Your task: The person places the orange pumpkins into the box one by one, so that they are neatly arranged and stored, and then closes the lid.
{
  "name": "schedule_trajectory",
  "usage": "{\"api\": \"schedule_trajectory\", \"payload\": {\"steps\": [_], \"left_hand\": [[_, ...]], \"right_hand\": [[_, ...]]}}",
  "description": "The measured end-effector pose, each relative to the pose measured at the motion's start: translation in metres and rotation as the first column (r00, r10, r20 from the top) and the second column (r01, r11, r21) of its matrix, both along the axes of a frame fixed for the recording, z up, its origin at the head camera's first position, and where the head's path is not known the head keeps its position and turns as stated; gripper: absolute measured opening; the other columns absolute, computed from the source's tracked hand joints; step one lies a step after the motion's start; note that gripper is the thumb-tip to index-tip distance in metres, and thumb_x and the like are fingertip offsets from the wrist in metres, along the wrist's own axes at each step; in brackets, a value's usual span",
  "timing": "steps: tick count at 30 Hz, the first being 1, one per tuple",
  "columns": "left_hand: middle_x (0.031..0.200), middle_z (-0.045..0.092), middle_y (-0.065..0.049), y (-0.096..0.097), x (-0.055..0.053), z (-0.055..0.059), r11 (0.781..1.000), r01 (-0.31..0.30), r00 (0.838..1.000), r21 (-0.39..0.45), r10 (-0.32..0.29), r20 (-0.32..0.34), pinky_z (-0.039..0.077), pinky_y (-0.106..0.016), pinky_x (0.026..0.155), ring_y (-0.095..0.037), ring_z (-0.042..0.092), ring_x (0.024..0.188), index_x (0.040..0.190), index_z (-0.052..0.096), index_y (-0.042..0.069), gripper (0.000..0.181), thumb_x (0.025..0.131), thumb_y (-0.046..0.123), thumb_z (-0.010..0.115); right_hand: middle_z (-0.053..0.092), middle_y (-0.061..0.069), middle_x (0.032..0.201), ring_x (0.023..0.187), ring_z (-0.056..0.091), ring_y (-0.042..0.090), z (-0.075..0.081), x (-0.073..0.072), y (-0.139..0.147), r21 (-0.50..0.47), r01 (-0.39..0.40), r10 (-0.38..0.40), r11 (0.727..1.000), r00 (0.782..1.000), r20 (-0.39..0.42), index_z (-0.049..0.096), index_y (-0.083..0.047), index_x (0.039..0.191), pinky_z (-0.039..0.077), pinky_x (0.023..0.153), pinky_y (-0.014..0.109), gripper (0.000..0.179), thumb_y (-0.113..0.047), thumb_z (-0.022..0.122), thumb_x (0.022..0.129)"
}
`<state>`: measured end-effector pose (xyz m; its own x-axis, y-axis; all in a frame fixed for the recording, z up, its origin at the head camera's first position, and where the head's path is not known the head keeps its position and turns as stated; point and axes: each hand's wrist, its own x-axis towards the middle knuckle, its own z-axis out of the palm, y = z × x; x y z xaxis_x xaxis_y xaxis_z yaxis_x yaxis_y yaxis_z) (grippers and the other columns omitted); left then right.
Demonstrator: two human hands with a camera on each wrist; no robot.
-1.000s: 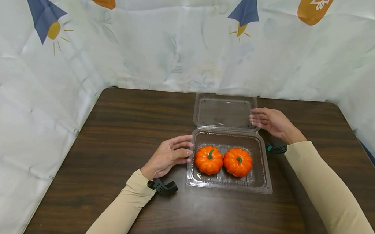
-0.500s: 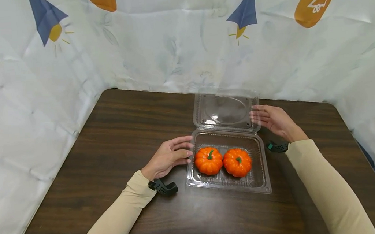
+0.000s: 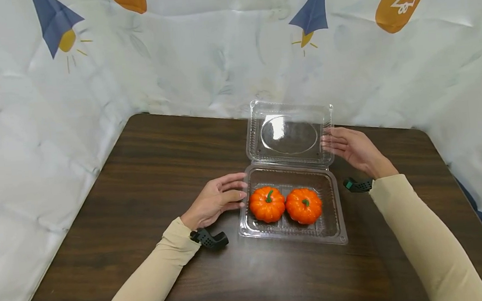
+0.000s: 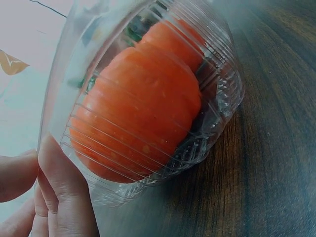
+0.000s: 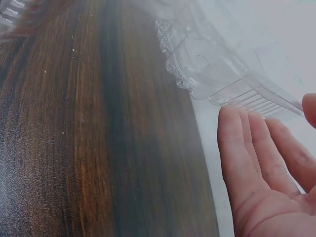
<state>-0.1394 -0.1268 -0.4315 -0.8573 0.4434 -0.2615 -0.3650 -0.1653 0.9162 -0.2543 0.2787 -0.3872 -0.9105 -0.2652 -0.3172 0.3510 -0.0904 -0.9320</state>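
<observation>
A clear plastic clamshell box [image 3: 292,239] lies on the table with two small orange pumpkins [image 3: 267,206] side by side in its base. Its hinged lid [image 3: 290,132] leans back, partly raised at the far side. My left hand [image 3: 215,200] pinches the left rim of the base between thumb and fingers, seen closely in the left wrist view beside the ribbed wall and a pumpkin [image 4: 138,113]. On the far right, my right hand [image 3: 351,150] touches the lid's right edge with nearly straight fingers [image 5: 242,153], which show through the plastic.
The dark wood-grain table [image 3: 149,167] has its back edge close behind the lid. A white printed cloth [image 3: 200,64] hangs along the back and sides. Dark straps [image 3: 210,239] sit on both wrists.
The lid has tilted up from lying almost flat, its far edge now higher against the cloth. My right hand has risen slightly with it. The left hand stays at the rim.
</observation>
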Motion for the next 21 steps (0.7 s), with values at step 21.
{"api": "schedule_trajectory", "payload": {"steps": [21], "left_hand": [[0.127,0.059,-0.005,0.002,0.001,0.000,1.000,-0.010,1.000,-0.014,0.010,-0.001,0.064,-0.024,0.081,-0.012,0.066,0.098,0.153,0.044,0.002,0.059,0.098,0.000,0.064]], "right_hand": [[0.075,0.004,0.123,0.113,0.073,0.018,0.015,0.009,0.005,-0.103,-0.041,0.035,0.994,0.998,-0.061,0.048,-0.003,0.151,0.061,0.100,0.030,0.048,-0.018,0.058,0.107]]}}
